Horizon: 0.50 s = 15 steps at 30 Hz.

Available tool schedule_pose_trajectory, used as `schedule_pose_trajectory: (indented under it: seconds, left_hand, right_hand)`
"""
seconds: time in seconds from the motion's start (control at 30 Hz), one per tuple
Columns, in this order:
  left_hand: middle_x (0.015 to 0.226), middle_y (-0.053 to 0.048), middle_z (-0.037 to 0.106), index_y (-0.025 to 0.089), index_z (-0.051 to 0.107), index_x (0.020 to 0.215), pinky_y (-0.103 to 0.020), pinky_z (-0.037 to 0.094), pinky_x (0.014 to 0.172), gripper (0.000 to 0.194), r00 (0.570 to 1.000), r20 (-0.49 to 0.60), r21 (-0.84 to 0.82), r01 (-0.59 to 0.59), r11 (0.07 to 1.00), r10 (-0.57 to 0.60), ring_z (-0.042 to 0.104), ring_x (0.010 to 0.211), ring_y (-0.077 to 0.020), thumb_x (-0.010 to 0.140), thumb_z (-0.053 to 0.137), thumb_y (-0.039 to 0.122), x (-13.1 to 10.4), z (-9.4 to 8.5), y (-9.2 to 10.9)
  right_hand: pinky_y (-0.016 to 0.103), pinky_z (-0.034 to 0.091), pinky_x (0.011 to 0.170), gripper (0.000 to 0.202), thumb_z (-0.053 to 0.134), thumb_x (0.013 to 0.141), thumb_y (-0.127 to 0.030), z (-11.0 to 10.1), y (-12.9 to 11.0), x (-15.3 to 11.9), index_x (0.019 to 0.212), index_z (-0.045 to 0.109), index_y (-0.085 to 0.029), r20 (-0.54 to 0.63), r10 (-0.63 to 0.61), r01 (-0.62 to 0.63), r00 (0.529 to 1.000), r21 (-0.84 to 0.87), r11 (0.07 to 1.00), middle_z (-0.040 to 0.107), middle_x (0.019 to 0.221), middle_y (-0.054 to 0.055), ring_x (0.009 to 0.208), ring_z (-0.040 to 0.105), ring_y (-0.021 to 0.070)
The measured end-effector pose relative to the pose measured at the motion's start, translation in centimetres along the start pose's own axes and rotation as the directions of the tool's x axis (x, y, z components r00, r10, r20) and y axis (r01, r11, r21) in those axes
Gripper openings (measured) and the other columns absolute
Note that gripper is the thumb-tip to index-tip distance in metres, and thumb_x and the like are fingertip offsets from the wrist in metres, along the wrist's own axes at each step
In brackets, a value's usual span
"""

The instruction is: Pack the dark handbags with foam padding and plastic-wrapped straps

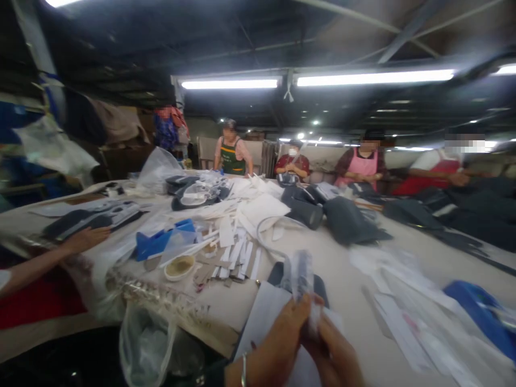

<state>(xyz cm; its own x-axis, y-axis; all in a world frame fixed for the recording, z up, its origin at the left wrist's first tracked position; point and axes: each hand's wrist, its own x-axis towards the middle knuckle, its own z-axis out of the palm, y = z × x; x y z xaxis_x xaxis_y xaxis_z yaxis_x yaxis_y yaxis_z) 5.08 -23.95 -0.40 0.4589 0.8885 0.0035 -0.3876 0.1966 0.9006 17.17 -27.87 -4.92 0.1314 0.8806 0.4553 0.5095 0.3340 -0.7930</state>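
Both of my hands meet low in the middle of the view, above the near edge of the table. My left hand (pixel 284 328), with a bracelet at the wrist, is closed on a clear plastic strip (pixel 302 271) that stands up from the fingers. Close against it, my right hand (pixel 338 349) grips the lower part of the same strip; blur hides its fingertips. Beneath the hands lie white paper sheets (pixel 264 309) and a dark grey fabric piece (pixel 320 287), partly covered by the strip.
Left of my hands are a small dish of tan paste (pixel 179 267), several cut strips (pixel 242 258) and a blue holder (pixel 165 239). A plastic bag (pixel 147 344) hangs off the edge. A co-worker's hand (pixel 86 239) is at left; several people work across the table.
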Motion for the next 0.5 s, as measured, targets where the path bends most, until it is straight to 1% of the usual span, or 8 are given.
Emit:
schedule_pose_trajectory:
  seconds: [0.07,0.1,0.2,0.27,0.3,0.37,0.43,0.5]
  left_hand:
    - [0.080,-0.005,0.059,0.011,0.064,0.098,-0.031,0.046,0.070,0.052,0.996,0.018,-0.024,0.089,0.996,-0.088,0.055,0.072,-0.0174,0.083,0.057,0.060,0.2,-0.1,0.3]
    - [0.080,-0.005,0.060,0.012,0.064,0.099,-0.031,0.047,0.069,0.050,0.996,-0.002,0.030,0.085,0.996,-0.085,0.057,0.070,-0.0176,0.082,0.059,0.059,0.3,-0.2,0.2]
    - [0.098,-0.009,0.067,0.016,0.065,0.106,-0.036,0.049,0.086,0.049,0.992,-0.069,0.304,-0.078,0.950,0.103,0.062,0.092,-0.0249,0.079,0.064,0.056,0.3,-0.7,-0.5]
    - [0.104,-0.011,0.069,0.017,0.068,0.103,-0.040,0.045,0.098,0.053,0.986,-0.083,0.374,-0.102,0.922,0.142,0.060,0.107,-0.0296,0.075,0.065,0.061,0.3,-1.0,-1.0]
    - [0.105,-0.011,0.070,0.016,0.069,0.101,-0.042,0.044,0.101,0.055,0.989,-0.092,0.357,-0.073,0.931,0.113,0.059,0.109,-0.0310,0.075,0.062,0.064,0.3,-1.1,-1.0]
    - [0.102,-0.012,0.072,0.016,0.070,0.098,-0.044,0.045,0.100,0.056,0.997,-0.077,0.285,0.034,0.958,-0.012,0.062,0.107,-0.0316,0.078,0.056,0.066,0.5,-1.4,-0.8]
    - [0.101,-0.011,0.072,0.016,0.070,0.100,-0.043,0.049,0.095,0.050,0.993,-0.047,0.248,0.115,0.962,-0.106,0.064,0.101,-0.0304,0.081,0.057,0.060,0.6,-1.5,-0.5]
    - [0.100,-0.009,0.073,0.016,0.069,0.100,-0.040,0.050,0.092,0.044,0.996,-0.060,0.300,0.088,0.950,-0.073,0.064,0.099,-0.0295,0.078,0.066,0.054,0.6,-1.4,-0.4]
  right_hand:
    - [0.036,0.046,0.101,0.021,0.060,0.084,-0.026,0.1,-0.9,0.2,0.101,0.071,-0.023,0.079,-0.044,0.039,0.996,0.060,0.997,0.067,0.119,0.009,0.119,0.058,0.0278]
    - [0.036,0.047,0.099,0.020,0.060,0.083,-0.023,0.2,-1.5,0.3,0.101,0.070,-0.022,0.110,-0.027,0.017,0.994,0.093,0.996,0.067,0.119,0.009,0.118,0.058,0.0272]
    - [0.033,0.053,0.082,0.019,0.062,0.080,-0.019,0.3,-3.6,0.5,0.099,0.063,-0.019,0.134,0.195,-0.223,0.972,0.243,0.944,0.068,0.097,0.006,0.094,0.064,0.0232]
    - [0.030,0.053,0.076,0.011,0.059,0.081,-0.017,0.5,-4.4,0.4,0.092,0.062,-0.019,0.129,0.262,-0.291,0.956,0.329,0.898,0.066,0.087,0.003,0.085,0.064,0.0208]
    - [0.031,0.052,0.079,0.012,0.056,0.082,-0.015,0.5,-4.5,0.2,0.092,0.062,-0.019,0.115,0.228,-0.254,0.967,0.329,0.910,0.065,0.089,0.003,0.088,0.063,0.0208]
    - [0.033,0.049,0.090,0.027,0.051,0.080,-0.008,0.6,-4.1,-0.1,0.102,0.063,-0.020,0.091,0.034,-0.053,0.995,0.222,0.974,0.065,0.102,0.005,0.101,0.061,0.0218]
    - [0.038,0.043,0.101,0.046,0.049,0.076,-0.002,0.7,-3.5,-0.5,0.116,0.060,-0.020,0.112,-0.151,0.144,0.982,0.067,0.987,0.062,0.116,0.010,0.114,0.056,0.0239]
    - [0.041,0.040,0.105,0.057,0.054,0.071,-0.002,0.7,-3.1,-0.7,0.126,0.056,-0.019,0.106,-0.121,0.120,0.987,0.022,0.993,0.058,0.125,0.012,0.122,0.051,0.0265]
